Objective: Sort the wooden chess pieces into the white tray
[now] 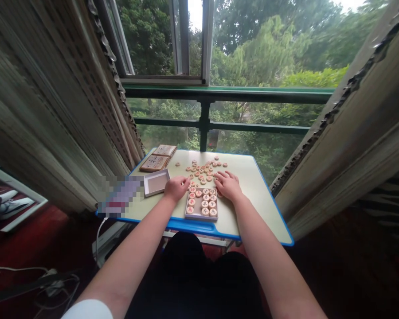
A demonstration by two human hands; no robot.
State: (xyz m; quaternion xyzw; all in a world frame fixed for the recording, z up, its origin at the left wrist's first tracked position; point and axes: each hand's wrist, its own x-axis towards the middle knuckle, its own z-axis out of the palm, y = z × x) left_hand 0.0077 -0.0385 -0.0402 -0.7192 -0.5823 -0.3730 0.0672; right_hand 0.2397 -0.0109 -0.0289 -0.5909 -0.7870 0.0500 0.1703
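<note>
Round wooden Chinese chess pieces [203, 181] with red or dark characters lie scattered across the middle of the table. In front of me is a shallow box [201, 217] with pieces set in rows: red ones on its left side, dark ones on its right, and a gap between them lower down. My left hand [177, 188] is closed, its fingertips at the box's upper left corner beside loose pieces; what they pinch, if anything, is hidden. My right hand [228, 184] is open, fingers spread palm down at the right edge of the scattered pieces, its fingertips touching or just above them.
A box lid [156, 182] lies left of my left hand. Behind it rest two wooden cases [155, 162] with printed tops. A blurred flat item [121, 197] lies at the left table edge, with a white cable [99, 230] hanging down. The pale table [262, 208] has a blue rim.
</note>
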